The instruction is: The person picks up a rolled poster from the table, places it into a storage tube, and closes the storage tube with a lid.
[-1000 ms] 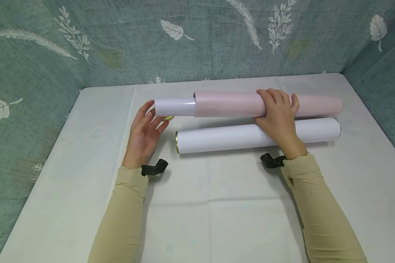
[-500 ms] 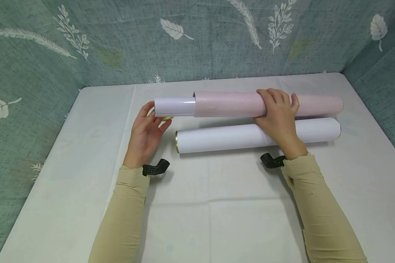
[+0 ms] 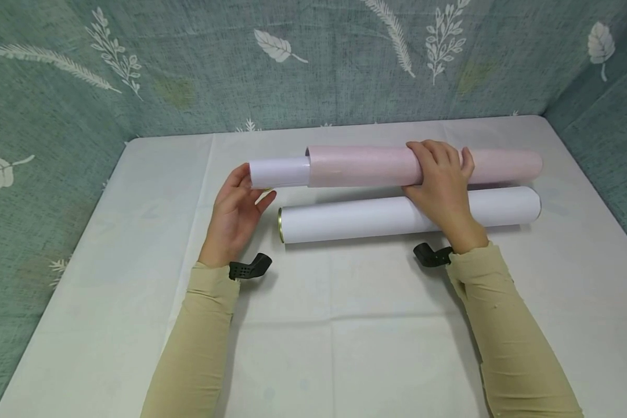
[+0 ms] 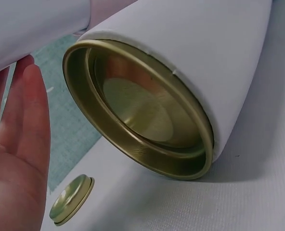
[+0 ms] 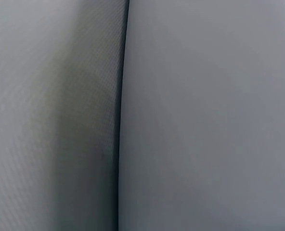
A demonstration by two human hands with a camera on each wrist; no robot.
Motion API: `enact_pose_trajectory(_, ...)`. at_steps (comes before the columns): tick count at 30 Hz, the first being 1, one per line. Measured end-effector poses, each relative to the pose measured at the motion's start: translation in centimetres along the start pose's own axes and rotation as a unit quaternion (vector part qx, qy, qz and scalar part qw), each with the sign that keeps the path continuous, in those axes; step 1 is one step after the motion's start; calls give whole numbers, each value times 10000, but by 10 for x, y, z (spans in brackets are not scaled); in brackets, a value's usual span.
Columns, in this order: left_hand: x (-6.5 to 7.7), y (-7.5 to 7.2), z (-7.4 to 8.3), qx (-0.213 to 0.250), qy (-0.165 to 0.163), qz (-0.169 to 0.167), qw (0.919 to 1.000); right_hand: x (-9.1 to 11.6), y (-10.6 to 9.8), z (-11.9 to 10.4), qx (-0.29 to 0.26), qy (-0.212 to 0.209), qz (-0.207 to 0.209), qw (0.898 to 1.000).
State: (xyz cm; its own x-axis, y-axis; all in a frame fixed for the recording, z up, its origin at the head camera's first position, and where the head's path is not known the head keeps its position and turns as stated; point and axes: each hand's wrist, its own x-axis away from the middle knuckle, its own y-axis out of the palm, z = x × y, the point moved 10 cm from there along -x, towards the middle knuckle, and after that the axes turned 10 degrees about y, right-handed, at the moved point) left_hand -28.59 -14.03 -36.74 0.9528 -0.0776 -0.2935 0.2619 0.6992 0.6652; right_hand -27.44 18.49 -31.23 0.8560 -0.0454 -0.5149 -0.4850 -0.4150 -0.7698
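My right hand [image 3: 441,177] grips the pink tube [image 3: 363,166] from above, its wrist crossing over a white tube. From the pink tube's left mouth sticks a glossy white paper roll [image 3: 280,172]. At that roll's outer end, my left hand [image 3: 235,215] holds it between thumb and fingers; in the left wrist view the fingers [image 4: 34,101] reach its underside, with the thumb hidden. The white tube [image 3: 345,219] lies just in front, closed by a recessed gold metal end [image 4: 137,101]. Its side fills much of the right wrist view.
A small gold lid [image 4: 72,199] lies on the white-covered table [image 3: 303,348], mostly hidden behind the roll in the head view. Green leaf-patterned cloth [image 3: 324,64] hangs behind and at both sides. Black wrist cameras [image 3: 251,267] stick out from both wrists.
My left hand has moved slightly right with the roll's end, which dips a little; less of the roll shows outside the pink tube. My right hand has barely moved.
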Motion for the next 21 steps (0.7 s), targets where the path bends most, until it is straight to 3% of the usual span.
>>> enact_pose_trajectory(9, 0, -3, -4, 40, -127, 72, 9999, 0, 0, -1, 26, -60, 47, 10000)
enact_pose_trajectory(21, 3, -2, -14, -391, -473, -56, 9981, 1, -2, -4, 38, -178, 145, 9997)
